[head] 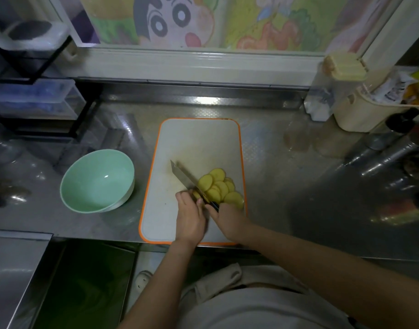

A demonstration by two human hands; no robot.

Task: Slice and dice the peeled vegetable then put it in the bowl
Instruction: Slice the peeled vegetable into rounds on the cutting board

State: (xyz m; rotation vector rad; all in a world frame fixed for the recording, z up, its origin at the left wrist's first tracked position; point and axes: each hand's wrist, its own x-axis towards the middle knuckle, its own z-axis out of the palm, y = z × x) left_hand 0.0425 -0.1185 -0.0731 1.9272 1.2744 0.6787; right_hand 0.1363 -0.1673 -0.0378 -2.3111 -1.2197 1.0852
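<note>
Right hand (227,218) grips knife (182,174), veg slices (218,186) beside, bowl (96,181) left.

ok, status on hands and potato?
Right hand grips knife; left hand holds potato stub. Slices fanned on board, undiced. Green bowl empty beside board, nothing between.

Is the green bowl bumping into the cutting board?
Apart. The head view shows a strip of shiny counter between the bowl and the orange edge of the board.

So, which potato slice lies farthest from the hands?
The round slice at the pile's far end; others lie nearer the left hand and right hand.
</note>
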